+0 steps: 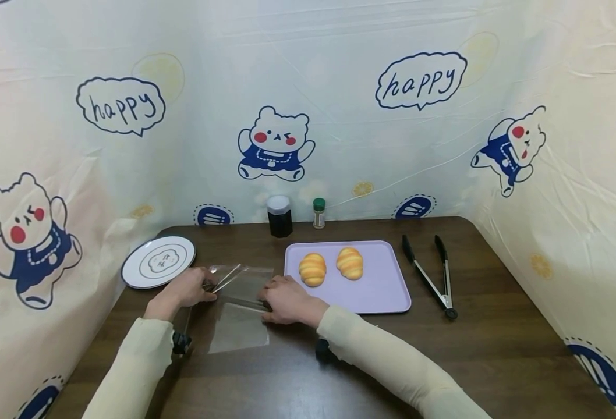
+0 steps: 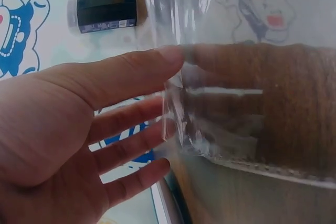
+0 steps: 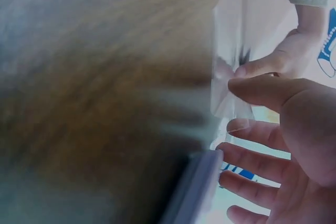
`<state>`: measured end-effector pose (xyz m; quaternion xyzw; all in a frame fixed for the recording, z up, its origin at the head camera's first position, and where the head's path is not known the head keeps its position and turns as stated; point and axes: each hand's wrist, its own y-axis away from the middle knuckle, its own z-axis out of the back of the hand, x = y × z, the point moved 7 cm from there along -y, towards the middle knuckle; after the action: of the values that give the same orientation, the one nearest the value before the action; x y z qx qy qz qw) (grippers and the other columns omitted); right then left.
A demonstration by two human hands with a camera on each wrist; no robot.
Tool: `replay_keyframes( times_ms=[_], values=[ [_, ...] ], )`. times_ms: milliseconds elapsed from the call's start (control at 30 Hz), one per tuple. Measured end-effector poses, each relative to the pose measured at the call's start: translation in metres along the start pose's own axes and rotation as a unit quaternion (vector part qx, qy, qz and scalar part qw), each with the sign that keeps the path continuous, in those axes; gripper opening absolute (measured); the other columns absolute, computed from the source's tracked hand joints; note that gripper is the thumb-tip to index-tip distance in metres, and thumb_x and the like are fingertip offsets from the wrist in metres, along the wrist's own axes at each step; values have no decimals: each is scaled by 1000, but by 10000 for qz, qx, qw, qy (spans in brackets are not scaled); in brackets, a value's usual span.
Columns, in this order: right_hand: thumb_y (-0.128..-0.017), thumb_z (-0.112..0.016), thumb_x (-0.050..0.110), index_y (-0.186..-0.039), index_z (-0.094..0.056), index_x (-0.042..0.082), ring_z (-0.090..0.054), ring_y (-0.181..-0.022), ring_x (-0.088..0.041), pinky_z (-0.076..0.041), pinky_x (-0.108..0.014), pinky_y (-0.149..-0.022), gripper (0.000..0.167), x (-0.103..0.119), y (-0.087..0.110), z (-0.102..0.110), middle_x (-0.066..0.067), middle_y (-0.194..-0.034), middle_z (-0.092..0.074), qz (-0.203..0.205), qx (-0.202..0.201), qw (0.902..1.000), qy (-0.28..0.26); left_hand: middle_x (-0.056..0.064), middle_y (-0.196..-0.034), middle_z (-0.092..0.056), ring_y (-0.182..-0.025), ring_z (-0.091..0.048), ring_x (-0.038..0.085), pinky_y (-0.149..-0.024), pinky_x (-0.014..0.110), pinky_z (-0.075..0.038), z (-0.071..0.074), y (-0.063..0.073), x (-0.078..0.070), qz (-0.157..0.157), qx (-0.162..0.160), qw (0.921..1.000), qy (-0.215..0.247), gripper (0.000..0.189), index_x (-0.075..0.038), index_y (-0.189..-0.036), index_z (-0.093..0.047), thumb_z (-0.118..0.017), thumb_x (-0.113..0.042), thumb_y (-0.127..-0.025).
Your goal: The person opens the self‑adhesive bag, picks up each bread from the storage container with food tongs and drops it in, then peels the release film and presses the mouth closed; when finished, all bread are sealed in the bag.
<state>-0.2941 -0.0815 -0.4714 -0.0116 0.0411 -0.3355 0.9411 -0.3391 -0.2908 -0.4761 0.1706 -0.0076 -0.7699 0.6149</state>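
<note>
Both hands hold a clear plastic bag [image 1: 239, 329] just above the brown table. My left hand [image 1: 188, 288] pinches its left edge between thumb and forefinger, while the other fingers are spread apart in the left wrist view. There the see-through film of the bag [image 2: 226, 124] covers the tip of the forefinger. At the opposite edge, my right hand [image 1: 289, 299] pinches the film with thumb and forefinger, close to the tray's left side. In the right wrist view, part of the bag [image 3: 223, 90] shows beside the thumb, with the left hand [image 3: 289, 56] beyond it.
A lilac tray [image 1: 371, 299] bears two croissant-shaped breads [image 1: 312, 269]. Metal tongs [image 1: 434, 282] with black tips lie spread to its right. A white plate [image 1: 135, 273] sits at the left edge. Behind stand a dark jar [image 1: 279, 220] and a green-capped bottle [image 1: 319, 215].
</note>
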Motion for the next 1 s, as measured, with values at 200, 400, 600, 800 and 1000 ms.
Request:
replay_keyframes(
  times_ms=[200,400,600,800,1000],
  values=[
    [-91,-64,53,-128,-65,28,-60,-113,-16,-50,-35,-97,45,-9,5,12,5,-119,-69,-97,65,9991,-401,14,-113,-70,-102,-64,28,-92,53,-52,5,2,-5,-275,-313,9991,-23,22,-10,-108,-75,-76,-17,-87],
    [-95,-61,49,-133,-63,25,-60,-120,-18,-49,-38,-101,46,-23,13,20,2,-130,-67,-291,162,9940,-1041,16,-113,-71,-107,-66,35,-93,54,-52,11,6,-7,-598,-733,9955,35,19,-9,-107,-75,-74,-13,-88],
    [-98,-59,42,-132,-65,19,-62,-120,-20,-51,-39,-100,41,-44,24,35,0,-129,-68,-685,60,9857,-1540,13,-112,-72,-106,-67,35,-92,54,-53,18,10,-12,-934,-1137,9890,134,19,-10,-106,-75,-75,-10,-87],
    [-100,-57,37,-127,-67,15,-66,-112,-18,-54,-36,-95,36,-62,32,49,-2,-120,-72,-755,-290,9788,-1884,11,-119,-71,-113,-65,36,-98,55,-50,23,12,-21,-1143,-1314,9845,214,21,-14,-107,-75,-75,-11,-87],
    [-102,-54,34,-127,-67,15,-66,-113,-19,-53,-39,-98,34,-77,38,53,-2,-121,-72,-996,-333,9685,-2257,13,-123,-69,-115,-64,37,-98,56,-50,32,17,-38,-1333,-1407,9808,230,17,-13,-106,-76,-73,-12,-89]
  ],
)
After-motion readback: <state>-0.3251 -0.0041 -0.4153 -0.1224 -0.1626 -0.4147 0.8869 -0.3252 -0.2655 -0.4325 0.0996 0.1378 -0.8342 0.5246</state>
